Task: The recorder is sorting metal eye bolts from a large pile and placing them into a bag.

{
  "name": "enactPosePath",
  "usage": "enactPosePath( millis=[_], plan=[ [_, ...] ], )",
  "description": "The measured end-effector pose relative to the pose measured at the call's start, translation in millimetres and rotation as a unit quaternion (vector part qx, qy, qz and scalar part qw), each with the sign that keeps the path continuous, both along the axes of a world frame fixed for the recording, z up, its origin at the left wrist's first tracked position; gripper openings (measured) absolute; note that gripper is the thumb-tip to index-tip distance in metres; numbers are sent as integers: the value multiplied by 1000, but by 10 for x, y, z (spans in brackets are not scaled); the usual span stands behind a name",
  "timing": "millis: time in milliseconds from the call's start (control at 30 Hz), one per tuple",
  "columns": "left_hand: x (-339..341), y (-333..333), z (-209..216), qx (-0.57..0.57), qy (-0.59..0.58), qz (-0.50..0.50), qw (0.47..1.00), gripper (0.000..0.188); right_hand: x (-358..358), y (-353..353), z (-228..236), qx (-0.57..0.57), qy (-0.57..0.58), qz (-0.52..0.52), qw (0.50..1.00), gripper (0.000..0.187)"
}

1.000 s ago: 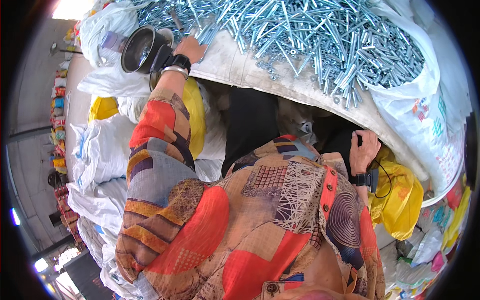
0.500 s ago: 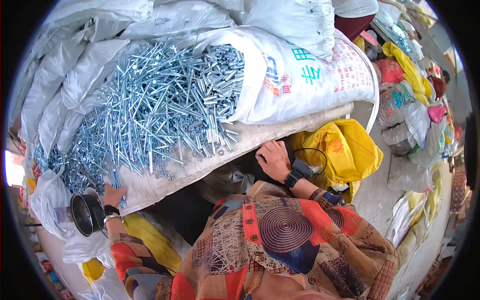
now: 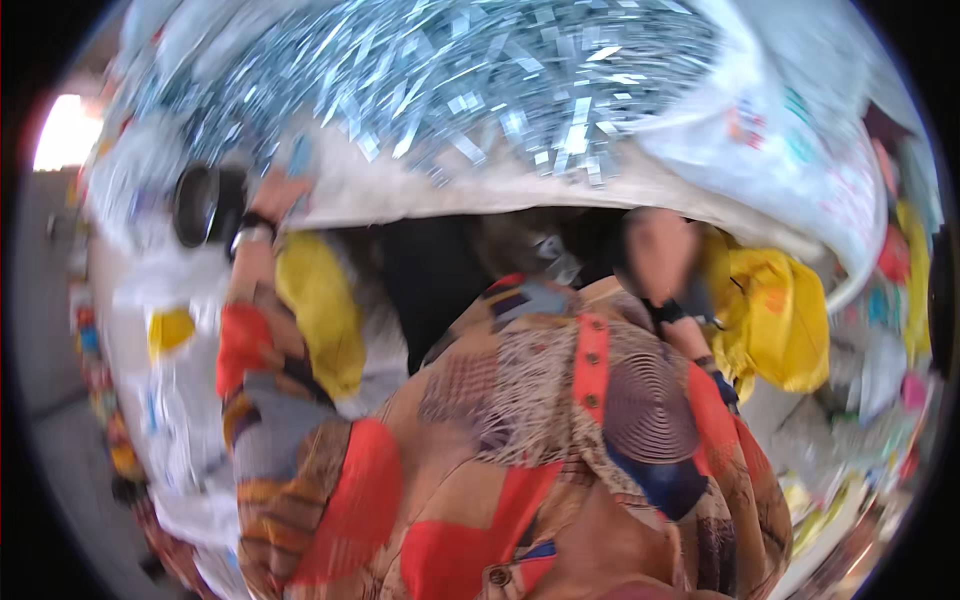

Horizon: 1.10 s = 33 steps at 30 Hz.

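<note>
My left hand [image 3: 276,196] is at the left end of the work surface, blurred, with its fingers closed around a small bunch of silvery-blue metal bolts [image 3: 300,152]. Their ends show above the fingers and below them. A dark, round, open-mouthed pot [image 3: 196,205] stands just left of that hand. Over the near edge of the surface, at right of centre, my right hand [image 3: 660,250] is strongly smeared, so its fingers cannot be read. Beyond both hands spreads a big heap of loose metal bolts and short tubes [image 3: 480,75].
A white woven sack [image 3: 790,170] lies at the right of the heap. The pale cloth-covered surface [image 3: 400,195] ends in a near edge above my lap. A yellow bag [image 3: 775,320] is beside my right arm, and yellow material [image 3: 320,310] lies by my left forearm.
The whole view has swung, so the heap and surface sit higher and farther right in the picture. My right hand has blurred with motion; my left remains beside the pot.
</note>
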<state>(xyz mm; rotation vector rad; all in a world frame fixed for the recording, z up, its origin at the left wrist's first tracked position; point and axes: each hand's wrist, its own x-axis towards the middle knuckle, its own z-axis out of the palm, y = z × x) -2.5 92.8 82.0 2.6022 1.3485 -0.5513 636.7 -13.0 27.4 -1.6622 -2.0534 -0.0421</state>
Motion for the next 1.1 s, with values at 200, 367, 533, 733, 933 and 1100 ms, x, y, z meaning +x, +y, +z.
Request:
enactPosePath(
  millis=[200, 367, 533, 733, 933, 1100],
  plan=[
    [248, -639, 73, -278, -530, 565, 568, 16, -96, -5, 58, -11, 17, 29, 999, 11],
    [661, -1000, 62, -186, -614, 573, 510, 16, -106, -4, 70, -9, 4, 25, 1000, 10],
    [1074, -722, 222, 82, -709, 441, 545, 14, -110, -5, 54, -12, -2, 15, 1000, 8],
    [1109, -275, -259, 384, -644, 390, 535, 17, -148, -1, 62, -5, -2, 18, 1000, 10],
    [1110, -178, -582, 316, -580, 435, 612, 20, -108, 17, 46, -11, -3, 18, 1000, 10],
    [1372, -417, -132, 266, -607, 478, 576, 16, -73, -38, 16, -21, -6, 16, 1000, 9]
  ],
)
